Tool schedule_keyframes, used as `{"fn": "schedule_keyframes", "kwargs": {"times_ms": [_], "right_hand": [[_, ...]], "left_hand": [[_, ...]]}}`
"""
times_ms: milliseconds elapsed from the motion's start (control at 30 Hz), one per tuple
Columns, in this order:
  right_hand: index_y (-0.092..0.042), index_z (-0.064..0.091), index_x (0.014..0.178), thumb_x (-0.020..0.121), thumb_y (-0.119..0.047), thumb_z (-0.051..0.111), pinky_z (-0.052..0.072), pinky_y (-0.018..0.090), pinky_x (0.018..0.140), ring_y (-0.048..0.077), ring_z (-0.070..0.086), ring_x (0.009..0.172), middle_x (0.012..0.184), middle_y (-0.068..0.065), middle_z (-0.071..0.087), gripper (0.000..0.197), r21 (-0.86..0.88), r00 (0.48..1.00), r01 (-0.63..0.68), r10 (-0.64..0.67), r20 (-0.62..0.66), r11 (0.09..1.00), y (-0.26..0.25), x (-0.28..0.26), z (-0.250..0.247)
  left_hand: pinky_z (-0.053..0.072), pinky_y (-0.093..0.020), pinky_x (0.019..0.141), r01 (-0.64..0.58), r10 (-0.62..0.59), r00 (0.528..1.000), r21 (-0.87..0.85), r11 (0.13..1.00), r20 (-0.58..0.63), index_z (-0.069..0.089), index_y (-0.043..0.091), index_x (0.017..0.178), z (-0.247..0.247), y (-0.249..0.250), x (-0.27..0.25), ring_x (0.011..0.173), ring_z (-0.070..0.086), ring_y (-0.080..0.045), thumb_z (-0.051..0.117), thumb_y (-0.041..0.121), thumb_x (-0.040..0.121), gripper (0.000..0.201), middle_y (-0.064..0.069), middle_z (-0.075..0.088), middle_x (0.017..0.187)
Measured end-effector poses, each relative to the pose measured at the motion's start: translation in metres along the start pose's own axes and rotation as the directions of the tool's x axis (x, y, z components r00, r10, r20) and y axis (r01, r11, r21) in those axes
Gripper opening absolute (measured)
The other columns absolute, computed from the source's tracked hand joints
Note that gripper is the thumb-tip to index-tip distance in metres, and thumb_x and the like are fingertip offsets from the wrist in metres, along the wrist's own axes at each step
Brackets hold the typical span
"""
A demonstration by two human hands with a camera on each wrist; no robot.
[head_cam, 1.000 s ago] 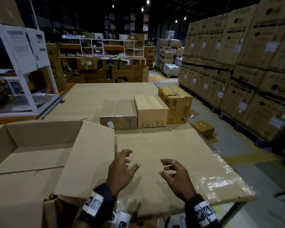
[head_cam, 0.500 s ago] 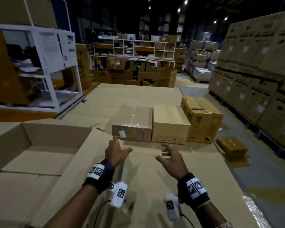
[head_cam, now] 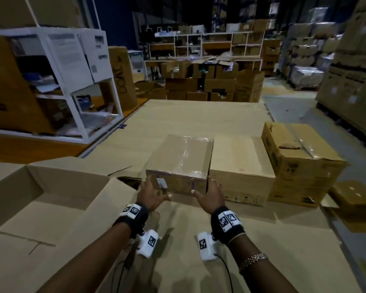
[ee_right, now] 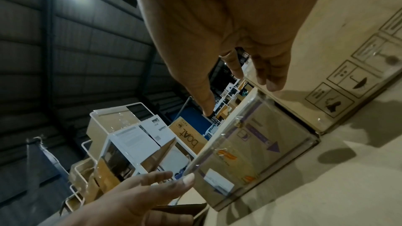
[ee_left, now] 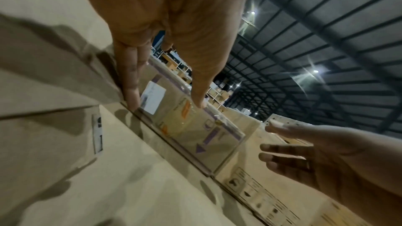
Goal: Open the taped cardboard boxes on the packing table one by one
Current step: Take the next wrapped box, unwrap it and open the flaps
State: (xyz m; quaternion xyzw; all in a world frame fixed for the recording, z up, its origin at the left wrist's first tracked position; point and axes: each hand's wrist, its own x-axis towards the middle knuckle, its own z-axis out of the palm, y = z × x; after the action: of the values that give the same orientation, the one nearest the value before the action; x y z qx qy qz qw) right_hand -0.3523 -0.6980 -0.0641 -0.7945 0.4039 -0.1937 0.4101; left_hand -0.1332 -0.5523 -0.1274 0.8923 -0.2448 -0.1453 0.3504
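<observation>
Left hand (head_cam: 151,193): spread wide with straight fingers at the near left corner of the taped box (head_cam: 182,161); the left wrist view showed its fingers (ee_left: 130,82) laid along that corner and the thumb up at the top edge, likely touching, though blur left contact unsure.
Right hand (head_cam: 210,194): likewise wide, holding nothing, its fingers (ee_right: 269,75) entering the narrow gap at the box's near right corner, thumb toward the front face.
Why so held: the two hands bracketed the box at both near corners, which I judged a set-up for drawing it closer before the tape is tackled.
Taped box: low and rectangular, brown cardboard under glossy clear film that caught the light; purple printed bands, an arrow and a small white label (head_cam: 162,182) on its front face. It sat on the worktop (head_cam: 199,115), first of a row.
Plain box (head_cam: 241,166): matte pale cardboard with handling symbols on its front, pressed against the taped box's right side.
Worn box (head_cam: 300,153): darker, scuffed, taped along its top seam, at the row's far right.
Open box (head_cam: 57,187): large, flaps spread, just left of the left hand.
Worktop: covered in flat cardboard sheets.
</observation>
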Motion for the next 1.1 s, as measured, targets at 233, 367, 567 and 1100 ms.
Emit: {"fn": "schedule_keyframes", "kwargs": {"times_ms": [233,367,567,1100], "right_hand": [[-0.016,0.041,0.147,0.086,-0.039,0.076,0.039,0.039,0.11,0.031,0.039,0.139,0.148,0.011,0.045,0.074,0.01,0.998,0.028,-0.029,0.048,1.0,0.033,0.04,0.024],[-0.028,0.031,0.155,0.089,-0.028,0.074,0.032,0.031,0.11,0.026,0.037,0.141,0.151,0.009,0.042,0.079,0.042,0.993,0.115,-0.115,0.001,0.992,0.046,0.045,0.034],[-0.028,0.038,0.153,0.086,-0.031,0.077,0.033,0.016,0.093,0.008,0.043,0.117,0.133,0.006,0.049,0.078,0.083,0.973,0.179,-0.164,-0.165,0.98,0.06,0.04,0.045],[-0.025,0.05,0.138,0.077,-0.018,0.087,0.06,0.029,0.086,0.0,0.064,0.113,0.128,-0.001,0.06,0.071,0.49,0.959,0.213,-0.086,-0.27,0.845,0.068,-0.025,0.032]], "left_hand": [[0.06,-0.035,0.05,0.155,-0.16,0.987,-0.143,0.977,-0.024,0.015,0.018,0.159,-0.018,0.024,0.012,0.121,0.057,-0.04,0.097,0.048,0.055,0.136,-0.01,0.032,0.158],[0.052,-0.048,0.102,0.149,-0.163,0.984,-0.172,0.974,-0.07,0.038,0.014,0.144,-0.002,0.005,0.061,0.123,0.057,-0.03,0.091,0.07,0.031,0.137,-0.009,0.054,0.139],[0.056,-0.048,0.091,0.169,-0.178,0.983,-0.157,0.973,-0.048,0.034,0.02,0.129,-0.006,0.037,0.05,0.104,0.063,-0.035,0.098,0.034,0.046,0.106,-0.01,0.062,0.113],[0.049,-0.018,0.099,-0.418,0.37,0.906,-0.316,0.852,-0.203,0.044,0.026,0.138,-0.066,0.074,-0.074,0.126,0.051,0.002,0.092,0.014,0.07,0.084,0.013,0.055,0.136]]}}
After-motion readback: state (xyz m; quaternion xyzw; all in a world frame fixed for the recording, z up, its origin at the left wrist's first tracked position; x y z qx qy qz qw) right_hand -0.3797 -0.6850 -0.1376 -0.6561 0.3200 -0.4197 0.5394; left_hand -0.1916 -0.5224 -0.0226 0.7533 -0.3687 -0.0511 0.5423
